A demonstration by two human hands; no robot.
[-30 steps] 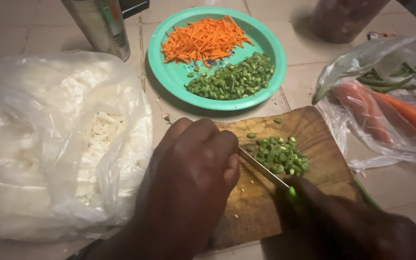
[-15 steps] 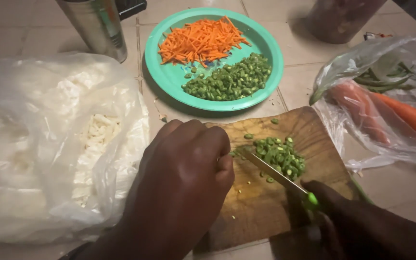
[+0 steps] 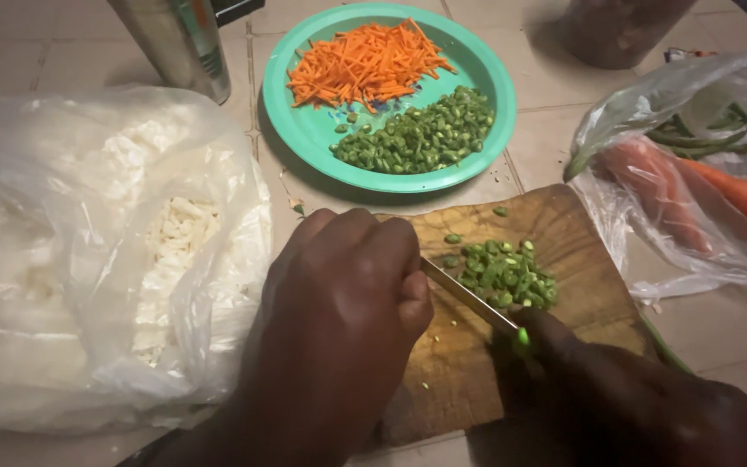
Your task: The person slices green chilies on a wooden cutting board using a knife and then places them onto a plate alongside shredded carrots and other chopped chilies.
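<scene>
The biggest thing is the clear plastic bag [image 3: 88,251] at the left, lying on the tiled desk [image 3: 28,60]; it holds white cut pieces, but the folds of plastic hide most of them and I cannot tell what they are. Next is the round green plate [image 3: 304,130] at the top middle, with a heap of orange carrot strips [image 3: 365,65] and a heap of chopped green beans [image 3: 417,138] side by side. At the right a second clear bag [image 3: 693,225] is cut off by the picture edge; whole carrots [image 3: 737,195] and some long green beans show through it only dimly. The wooden cutting board [image 3: 581,233] lies just below the plate, and its lower left part is covered by the hands. The left hand [image 3: 339,320] is bent into a loose fist on the board; what it presses under the fingers is hidden, so I cannot tell if it grasps something. The right hand [image 3: 616,389] is dark and partly blurred at the bottom right, and it is closed around the green handle of a knife [image 3: 469,298], whose thin blade runs slanted between the two hands. Just beside the blade is a small pile of cut green pieces [image 3: 503,275] on the board. At the top edge a metal can [image 3: 179,43] and a dark container [image 3: 616,30] are both cut off.
</scene>
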